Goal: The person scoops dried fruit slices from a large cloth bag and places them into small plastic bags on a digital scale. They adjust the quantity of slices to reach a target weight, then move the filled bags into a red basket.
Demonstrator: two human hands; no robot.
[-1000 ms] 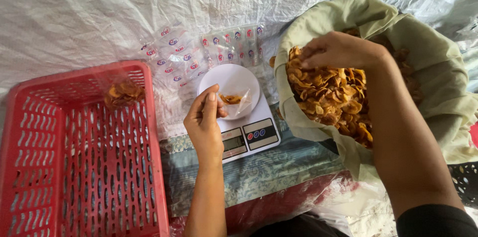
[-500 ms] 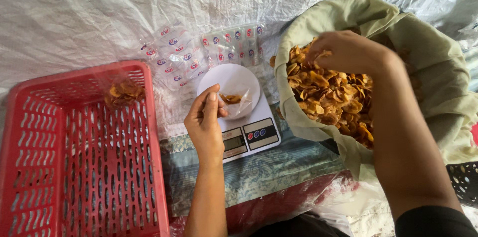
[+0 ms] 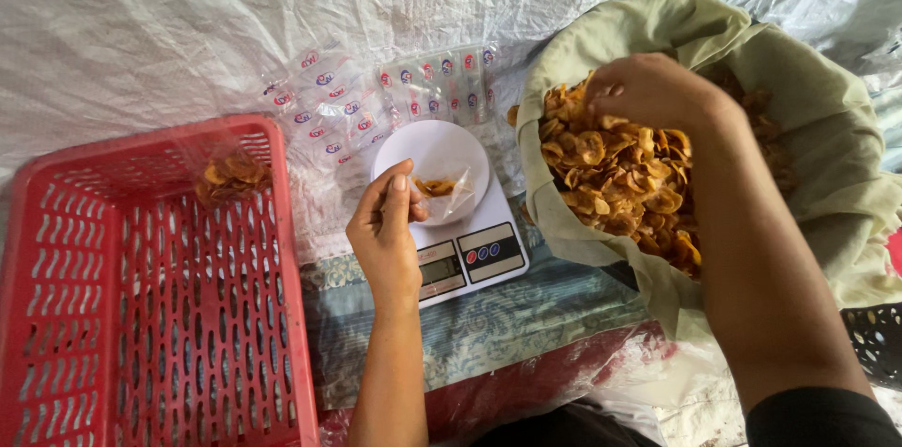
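Clear packets behind grey scale screen

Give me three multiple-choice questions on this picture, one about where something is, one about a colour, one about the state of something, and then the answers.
1. Where does the small clear bag held by the left hand sit?
A. on the white scale pan
B. inside the basket
C. in the sack

2. What colour is the basket?
A. blue
B. red
C. green

3. What is the state of the right hand?
A. flat on the scale
B. lifted clear above the basket
C. down among the chips in the sack

Answers:
1 A, the bag lies on the round pan of the scale, with the left fingers at its edge.
2 B, its slotted walls are red all round.
3 C, the hand rests on the heap of chips inside the pale green sack, fingers curled into them.
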